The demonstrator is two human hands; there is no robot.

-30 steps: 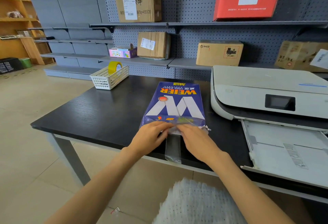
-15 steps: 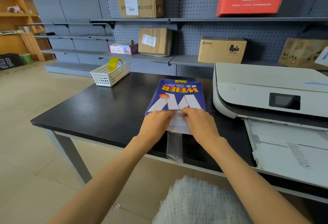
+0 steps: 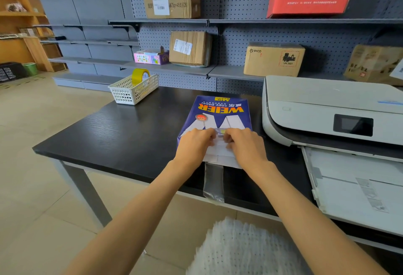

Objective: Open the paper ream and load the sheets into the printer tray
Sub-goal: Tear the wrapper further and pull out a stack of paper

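Tearing into the wrapper at the near end of the paper ream (image 3: 214, 117), a person is working with both hands at the front edge of the black desk (image 3: 122, 135), as seen from the head camera (the only view on offer). The left hand (image 3: 194, 146) and the right hand (image 3: 244, 147) are lying side by side on the ream, fingers curled onto the blue wrapper where it is parting, and white paper is showing between and just below them. A strip of clear tape (image 3: 213, 184) is hanging loose from that end over the desk edge. The ream is lying flat just left of the printer (image 3: 327, 111), whose tray (image 3: 359, 187) is standing pulled out and holding no fresh stack. The opening appears to be under way but not finished; lifting the sheets out and loading them is all still ahead.
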